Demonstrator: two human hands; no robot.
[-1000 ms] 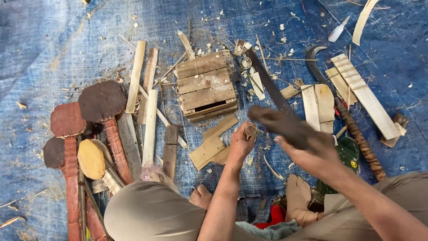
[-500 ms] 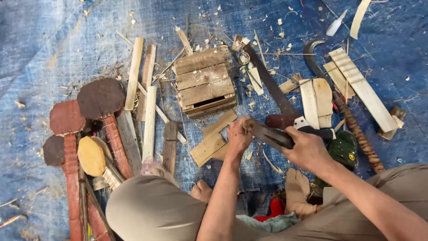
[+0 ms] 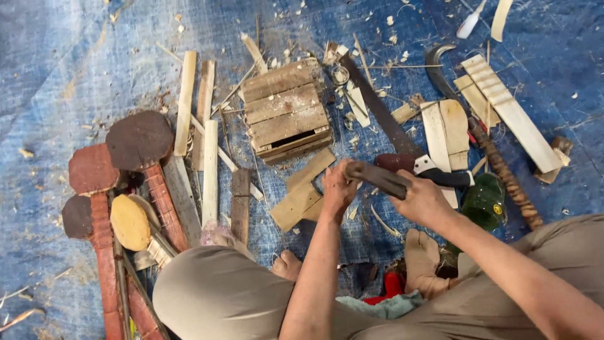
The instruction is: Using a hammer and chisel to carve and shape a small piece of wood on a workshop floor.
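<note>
Head view looks down on both hands meeting over a blue tarpaulin (image 3: 75, 56) on the floor. Left hand (image 3: 338, 189) has its grip closed on one end of a short dark wooden piece (image 3: 377, 178); right hand (image 3: 423, 200) has its grip clamped on the other end. Just behind them lies a long saw with a dark red handle (image 3: 384, 119). Flat pale wooden offcuts (image 3: 302, 189) lie touching the tarpaulin beside the left hand, and a small slatted wooden crate (image 3: 286, 110) sits farther out. Red-brown paddle-shaped wooden boards (image 3: 138, 141) lie well to the left. A green glass bottle (image 3: 484, 203) stands near the right wrist.
</note>
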